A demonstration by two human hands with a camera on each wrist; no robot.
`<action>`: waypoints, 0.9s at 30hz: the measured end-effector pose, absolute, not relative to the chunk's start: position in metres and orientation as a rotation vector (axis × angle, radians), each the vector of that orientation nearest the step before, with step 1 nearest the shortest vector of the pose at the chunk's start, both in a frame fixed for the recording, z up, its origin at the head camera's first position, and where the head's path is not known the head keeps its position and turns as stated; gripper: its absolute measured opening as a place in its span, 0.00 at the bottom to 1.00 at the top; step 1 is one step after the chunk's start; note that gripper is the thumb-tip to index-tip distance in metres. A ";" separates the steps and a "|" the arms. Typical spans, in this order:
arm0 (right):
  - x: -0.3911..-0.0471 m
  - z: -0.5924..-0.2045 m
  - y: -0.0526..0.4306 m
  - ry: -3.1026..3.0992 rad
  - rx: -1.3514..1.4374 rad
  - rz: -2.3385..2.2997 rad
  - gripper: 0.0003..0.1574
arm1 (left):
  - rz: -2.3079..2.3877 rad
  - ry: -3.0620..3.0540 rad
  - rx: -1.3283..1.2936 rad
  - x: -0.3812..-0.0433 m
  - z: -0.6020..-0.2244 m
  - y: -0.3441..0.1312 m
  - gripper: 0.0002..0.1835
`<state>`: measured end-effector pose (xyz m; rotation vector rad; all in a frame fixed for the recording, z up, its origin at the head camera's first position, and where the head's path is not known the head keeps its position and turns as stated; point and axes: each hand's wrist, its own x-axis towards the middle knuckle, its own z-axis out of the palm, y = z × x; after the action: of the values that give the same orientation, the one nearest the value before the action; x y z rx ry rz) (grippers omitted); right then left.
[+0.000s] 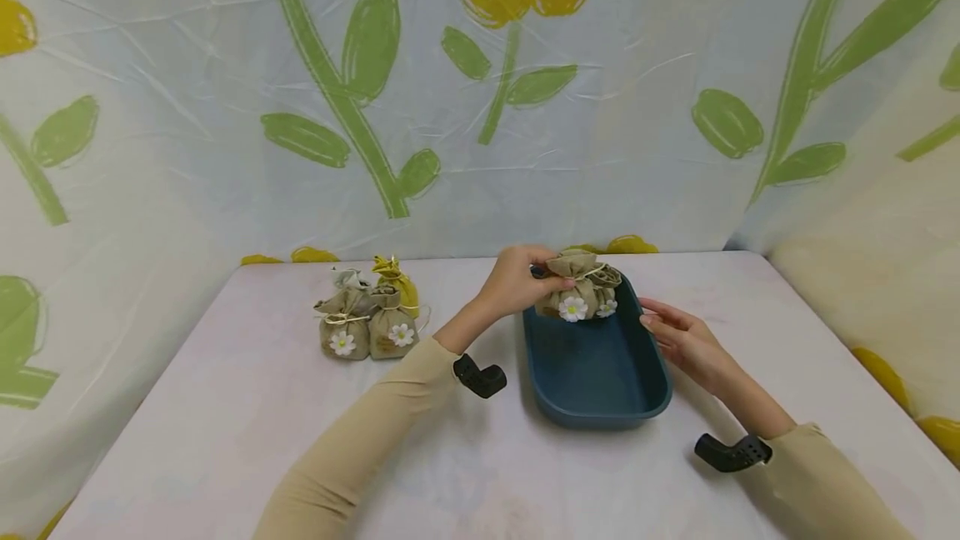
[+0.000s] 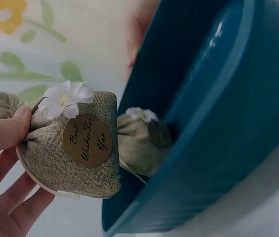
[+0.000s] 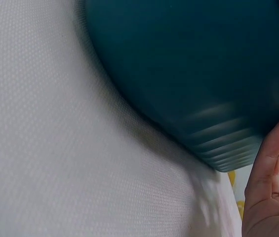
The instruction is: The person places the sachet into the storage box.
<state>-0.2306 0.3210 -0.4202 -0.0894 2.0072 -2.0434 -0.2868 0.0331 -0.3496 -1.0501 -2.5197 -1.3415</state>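
1. Left hand (image 1: 517,277): thumb and fingers pinch the gathered neck of a beige pouch (image 2: 45,158). Grip is narrow, at the neck only; the pouch body is free of the palm.
2. Held pouch: located at the fingertips, over the far end of the blue bin (image 1: 592,382). It bears a white flower and a round brown label reading "Best Wishes For You". Contact between pouch and bin cannot be confirmed.
3. Second pouch (image 2: 141,148): beige, with a white flower; lies inside the bin at the far end, just beside the held one.
4. Right hand (image 1: 693,348): fingers extended, not curled, touching the bin's right wall near the rim.
5. Remaining pouches: grouped on the table well to the left of the bin. Two beige pouches (image 1: 386,344) with white flowers stand in front; a yellow pouch (image 1: 405,290) and a pale grey pouch (image 1: 352,277) stand behind.
6. Surface: the table (image 1: 225,440) has a pale cover with faint pinkish patches; weave visible at close range.
7. Room: a pale cloth backdrop (image 1: 637,107) rises behind the table and along both sides, creased, printed with yellow flowers and green stems and leaves.
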 end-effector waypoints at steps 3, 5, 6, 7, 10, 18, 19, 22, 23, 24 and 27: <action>-0.231 -0.421 0.321 2.001 -0.086 -2.053 0.18 | -1.337 -2.517 -1.092 -0.292 -0.353 0.033 0.07; -0.230 -0.421 0.320 1.991 -0.079 -2.067 0.17 | -1.325 -2.513 -1.138 -0.295 -0.355 0.032 0.06; -0.229 -0.421 0.320 1.988 -0.076 -2.070 0.17 | -1.320 -2.514 -1.164 -0.297 -0.357 0.032 0.06; -0.228 -0.421 0.320 1.984 -0.074 -2.075 0.16 | -1.311 -2.520 -1.186 -0.299 -0.358 0.032 0.06; -0.226 -0.422 0.320 2.004 -0.078 -2.062 0.18 | -1.280 -2.546 -1.239 -0.304 -0.362 0.033 0.05; -0.225 -0.422 0.319 2.037 -0.114 -2.039 0.22 | -1.223 -2.590 -1.243 -0.316 -0.373 0.033 0.05; -0.226 -0.422 0.319 2.032 -0.117 -2.043 0.22 | -1.218 -2.594 -1.249 -0.318 -0.375 0.032 0.05; -0.226 -0.422 0.319 2.030 -0.127 -2.036 0.20 | -1.196 -2.623 -1.247 -0.320 -0.377 0.032 0.07; -0.227 -0.422 0.319 2.027 -0.126 -2.035 0.21 | -1.178 -2.633 -1.246 -0.322 -0.377 0.032 0.08; -0.227 -0.421 0.319 2.024 -0.124 -2.037 0.21 | -1.160 -2.643 -1.241 -0.323 -0.378 0.032 0.09; -0.228 -0.420 0.319 2.016 -0.119 -2.041 0.23 | -1.099 -2.665 -1.229 -0.326 -0.379 0.031 0.11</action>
<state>-0.2279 0.3189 -0.4196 -0.1185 2.0164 -2.0415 -0.3257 0.0314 -0.3786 -1.2293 -2.6654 -1.0991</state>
